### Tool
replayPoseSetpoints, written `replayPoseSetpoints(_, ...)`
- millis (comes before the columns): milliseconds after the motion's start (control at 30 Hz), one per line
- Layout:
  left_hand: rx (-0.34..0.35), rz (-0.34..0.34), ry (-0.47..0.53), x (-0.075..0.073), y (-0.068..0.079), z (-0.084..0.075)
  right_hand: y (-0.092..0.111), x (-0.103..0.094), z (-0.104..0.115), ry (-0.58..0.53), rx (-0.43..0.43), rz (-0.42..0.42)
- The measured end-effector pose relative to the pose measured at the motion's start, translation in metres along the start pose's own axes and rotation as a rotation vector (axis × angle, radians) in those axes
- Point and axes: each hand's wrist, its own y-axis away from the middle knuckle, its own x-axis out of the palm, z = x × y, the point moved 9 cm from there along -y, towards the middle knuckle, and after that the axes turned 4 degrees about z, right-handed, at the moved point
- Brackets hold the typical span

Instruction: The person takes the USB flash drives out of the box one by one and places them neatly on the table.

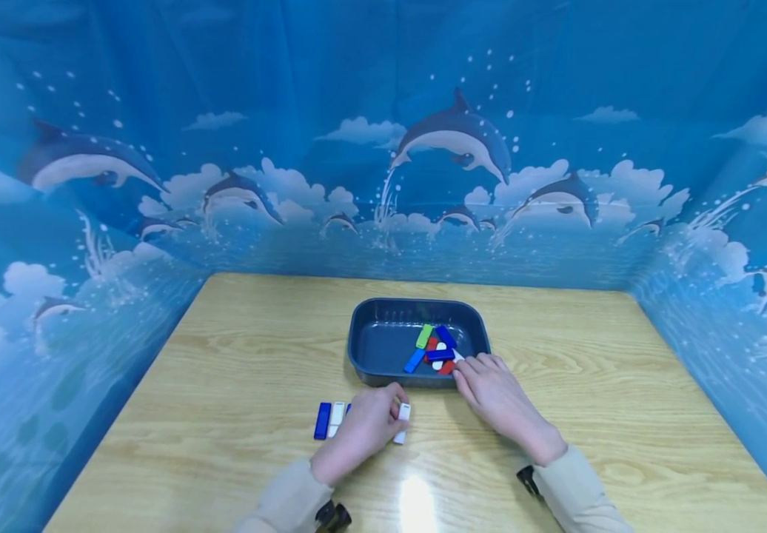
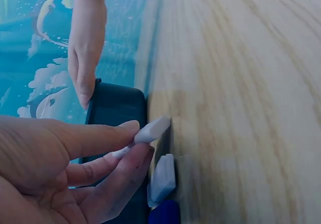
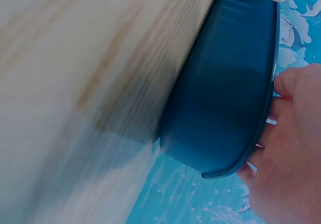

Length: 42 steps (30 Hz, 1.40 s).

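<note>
In the head view my left hand (image 1: 372, 416) pinches a small white plastic bar (image 1: 402, 423), shaped like a flash drive, between thumb and fingers just in front of the tray. The left wrist view shows this white bar (image 2: 152, 129) tilted at the fingertips. My right hand (image 1: 495, 394) reaches over the right front rim of the dark tray (image 1: 383, 379), its fingertips at a white piece (image 1: 458, 357) inside. Its fingertips are hidden behind the rim in the right wrist view, so I cannot tell whether they grip that piece.
Inside the tray lie a green bar (image 1: 424, 336), a light blue bar (image 1: 414, 361), dark blue bars (image 1: 440, 355) and red and white pieces. A dark blue bar (image 1: 322, 421) and a white bar (image 1: 337, 414) stand in a row left of my left hand. Dolphin-print curtains (image 1: 330, 170) enclose the wooden table (image 1: 257, 333).
</note>
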Motion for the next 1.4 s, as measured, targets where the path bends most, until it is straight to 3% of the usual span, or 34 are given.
replayPoseSetpoints(333,-0.006,-0.028,-0.222,-0.003,0.003,0.0,0.0,0.002,-0.002,-0.009,0.015,0.033)
replayPoseSetpoints(533,0.019,-0.016,-0.236,-0.003,0.003,0.002,-0.001,0.001,-0.001,0.005,-0.001,0.014)
replayPoseSetpoints(833,-0.034,-0.01,-0.218,-0.007,0.003,0.015,-0.002,0.001,-0.001,0.008,-0.006,0.006)
replayPoseSetpoints(1200,-0.007,0.048,-0.282,-0.002,0.003,0.009,-0.002,0.002,-0.002,0.012,-0.008,0.007)
replayPoseSetpoints(1400,0.028,-0.001,-0.213,-0.014,0.005,0.007,-0.001,0.003,-0.002,0.002,-0.002,0.017)
